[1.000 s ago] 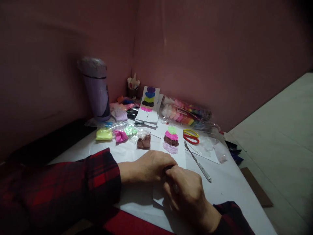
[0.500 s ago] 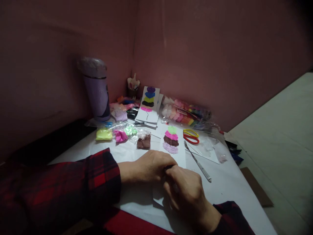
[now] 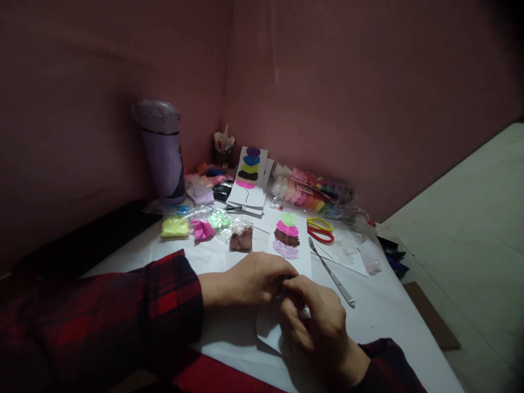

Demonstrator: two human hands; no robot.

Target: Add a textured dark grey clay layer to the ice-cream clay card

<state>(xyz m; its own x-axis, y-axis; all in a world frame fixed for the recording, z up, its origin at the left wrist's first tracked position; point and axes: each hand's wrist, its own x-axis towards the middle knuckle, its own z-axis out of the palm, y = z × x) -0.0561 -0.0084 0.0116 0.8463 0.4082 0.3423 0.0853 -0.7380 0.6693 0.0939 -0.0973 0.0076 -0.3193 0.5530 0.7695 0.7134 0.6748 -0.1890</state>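
My left hand (image 3: 249, 279) and my right hand (image 3: 317, 322) meet at the fingertips over a white card (image 3: 268, 330) lying on the white table (image 3: 380, 305). Both hands have their fingers curled and pinched together on something small and dark that I cannot make out. Just beyond them lies a white card with stacked green, pink, brown and lilac clay layers (image 3: 287, 234). A metal fork (image 3: 331, 271) lies to the right of my hands. Both sleeves are red and black plaid.
Small bags of yellow (image 3: 174, 226), pink (image 3: 202, 229), green (image 3: 219, 219) and brown clay (image 3: 241, 238) lie at the left. A purple tumbler (image 3: 161, 150) stands by the wall. A finished clay card (image 3: 249, 174), a pack of coloured clay (image 3: 313, 191) and red and yellow rings (image 3: 320, 228) sit behind.
My right hand has turned slightly, its fingers shifting up over the pinched spot. The view has dropped a little. The left hand stays in place.
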